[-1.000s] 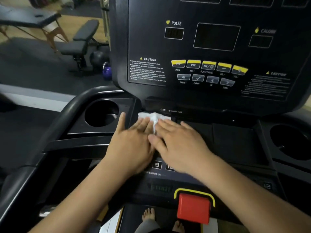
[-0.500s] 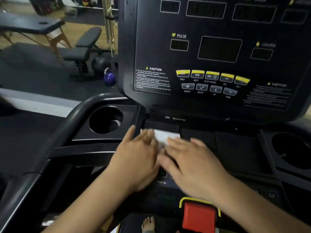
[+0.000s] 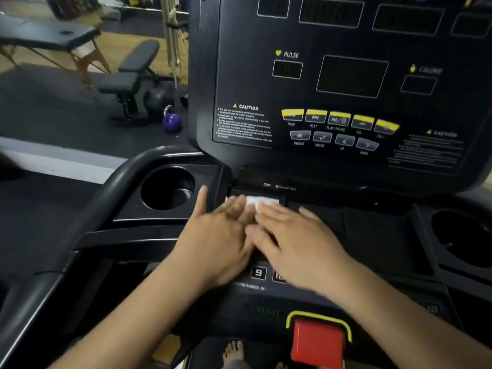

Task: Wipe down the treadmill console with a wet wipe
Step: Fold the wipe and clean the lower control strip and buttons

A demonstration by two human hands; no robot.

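Pressing the white wet wipe down onto the flat black tray of the treadmill console, just below the upright display panel. Laying the left hand flat over the wipe's left part, fingers straight and close together, thumb splayed out toward the left cup holder. Laying the right hand flat over the wipe's right part, fingers likewise straight and pointing away from the body, thumb lying against or just beside the left hand, hard to tell which. Gripping nothing with either hand: both open and palm down, with only the far edge of the wipe showing past the fingertips. Blurring slightly at the fingers of both hands. Covering part of a row of numbered keys with the palms, a "9" key showing between the wrists. Sitting well above the hands, on the panel, the yellow buttons. Standing barefoot below the console, toes showing at the bottom edge, near the red stop button in its yellow frame. Standing off to the left on the gym floor, a weight bench, a purple kettlebell beside it and, farther back, a folding massage table.
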